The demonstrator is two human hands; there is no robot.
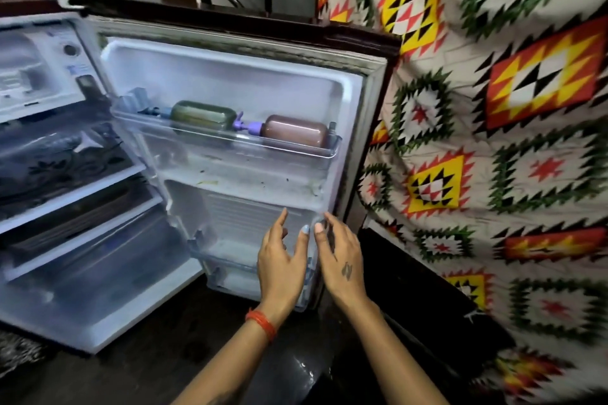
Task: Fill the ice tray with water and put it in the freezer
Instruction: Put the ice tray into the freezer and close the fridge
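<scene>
A green bottle (pixel 203 117) and brown bottle (pixel 296 132) beside a patterned cloth (pixel 493 108).

Fridge door (pixel 237 82), swung wide open: upper door rack (pixel 230 141) taken up by a green bottle (pixel 202 115) and a brown bottle (pixel 296 130) lying end to end, with a little spare room at its left end. Door recess below the rack: open, reachable. Lowest door bins (pixel 227 260): partly screened by the left hand (pixel 283 260) and right hand (pixel 339 256), both with straight fingers, held just before them. Fridge cabinet (pixel 82 240): bottom bay open and roomy; upper shelves (pixel 75 187) filled with dark items. Patterned cloth (pixel 493 141) hangs close along the door's right edge, closing that side.
</scene>
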